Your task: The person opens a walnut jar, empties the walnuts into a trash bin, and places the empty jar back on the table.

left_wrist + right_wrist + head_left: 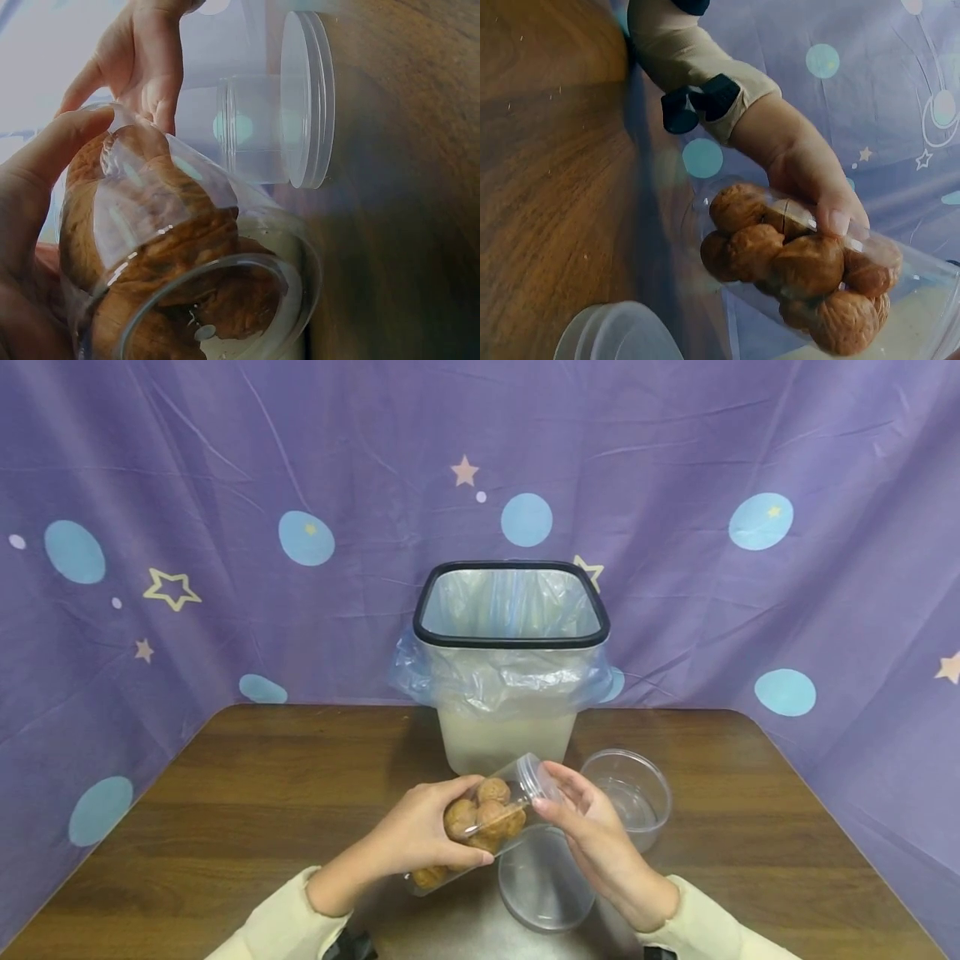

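We are looking down at a brown wooden table (247, 793) with purple star-printed cloth (225, 485) hung behind it. At twelve o'clock stands a pale bin (510, 693) lined with a clear bag, its black rim open.

In front of it, at about six o'clock, our left hand (423, 835) wraps its curled fingers and thumb around a clear plastic jar (480, 827) full of walnuts (487, 814). The jar is tilted, its lidded mouth pointing up toward one o'clock. Our right hand (592, 835) meets that end, fingertips pinching the edge of the clear lid (536, 777), which sits on the jar.

Just below the jar, toward five o'clock, an empty clear tub (543, 881) rests on the table. A second empty clear tub (626, 793) sits at three o'clock of the jar, near the right hand.

We judge the step in hand to be opening the jar: the lid looks seated, not yet off. The next move seems to call for a firm left grip on the jar body while the right fingers twist or pry the lid, keeping the mouth raised so no walnuts roll out.
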`<state>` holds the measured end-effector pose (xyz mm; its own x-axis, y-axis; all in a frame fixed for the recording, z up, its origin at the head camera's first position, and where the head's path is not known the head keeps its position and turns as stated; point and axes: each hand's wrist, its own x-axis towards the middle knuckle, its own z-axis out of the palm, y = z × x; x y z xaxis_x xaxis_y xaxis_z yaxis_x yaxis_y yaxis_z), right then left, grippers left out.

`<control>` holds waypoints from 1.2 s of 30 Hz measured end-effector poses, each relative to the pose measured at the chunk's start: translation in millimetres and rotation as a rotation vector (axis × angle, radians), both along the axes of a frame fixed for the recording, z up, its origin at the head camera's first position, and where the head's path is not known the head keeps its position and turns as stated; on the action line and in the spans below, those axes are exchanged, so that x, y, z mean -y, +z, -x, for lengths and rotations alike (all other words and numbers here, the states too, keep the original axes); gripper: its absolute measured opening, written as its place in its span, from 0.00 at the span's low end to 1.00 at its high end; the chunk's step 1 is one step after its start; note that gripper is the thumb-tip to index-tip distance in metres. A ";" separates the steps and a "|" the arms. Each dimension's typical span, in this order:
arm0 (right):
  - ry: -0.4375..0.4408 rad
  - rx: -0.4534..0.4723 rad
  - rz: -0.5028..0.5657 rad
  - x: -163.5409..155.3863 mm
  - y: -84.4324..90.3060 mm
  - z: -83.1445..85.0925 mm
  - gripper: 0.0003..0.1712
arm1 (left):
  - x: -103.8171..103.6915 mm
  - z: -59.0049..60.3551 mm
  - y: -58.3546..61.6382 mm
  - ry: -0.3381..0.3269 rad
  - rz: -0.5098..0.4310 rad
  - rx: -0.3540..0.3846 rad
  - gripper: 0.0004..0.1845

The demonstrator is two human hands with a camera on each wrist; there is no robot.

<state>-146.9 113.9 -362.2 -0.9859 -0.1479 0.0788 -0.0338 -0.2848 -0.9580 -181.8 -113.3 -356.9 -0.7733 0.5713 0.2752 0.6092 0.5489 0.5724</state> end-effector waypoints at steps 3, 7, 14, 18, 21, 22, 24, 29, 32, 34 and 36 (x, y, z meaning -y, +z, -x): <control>-0.003 -0.013 -0.005 -1.0 -0.8 1.3 0.40 | 0.7 -0.4 1.0 0.000 -0.002 0.006 0.36; 0.003 -0.050 -0.019 -3.3 -1.1 2.6 0.39 | 1.6 -0.7 3.4 -0.004 -0.006 0.015 0.37; 0.070 -0.143 -0.043 -10.1 -0.8 4.2 0.40 | 4.6 -2.1 7.8 -0.018 -0.015 0.049 0.38; 0.099 -0.219 -0.091 -14.9 -1.8 4.9 0.41 | 7.0 -2.9 9.8 -0.049 -0.039 0.102 0.38; 0.122 -0.281 -0.116 -17.9 -3.0 5.8 0.41 | 8.9 -4.0 11.9 -0.084 -0.069 0.150 0.37; 0.132 -0.299 -0.120 -18.8 -3.4 6.3 0.42 | 9.4 -4.2 12.5 -0.096 -0.079 0.163 0.36; 0.157 -0.342 -0.123 -20.6 -4.0 7.7 0.42 | 10.2 -4.7 13.7 -0.115 -0.094 0.184 0.36; 0.217 -0.449 -0.121 -24.4 -5.9 12.5 0.42 | 12.2 -5.2 15.0 -0.150 -0.109 0.217 0.36; 0.260 -0.481 -0.086 -25.4 -7.3 14.8 0.43 | 13.5 -5.7 14.5 -0.162 -0.109 0.233 0.35; 0.287 -0.497 -0.050 -25.4 -8.0 16.3 0.42 | 14.0 -5.5 14.1 -0.173 -0.112 0.244 0.35; 0.326 -0.508 -0.002 -25.0 -8.8 18.2 0.42 | 14.3 -5.3 14.4 -0.187 -0.115 0.254 0.35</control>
<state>-165.0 138.9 -371.0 -0.7287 -0.4370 0.5273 -0.3986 -0.3554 -0.8454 -176.6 -127.6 -342.4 -0.7105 0.6857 0.1581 0.5228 0.3640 0.7708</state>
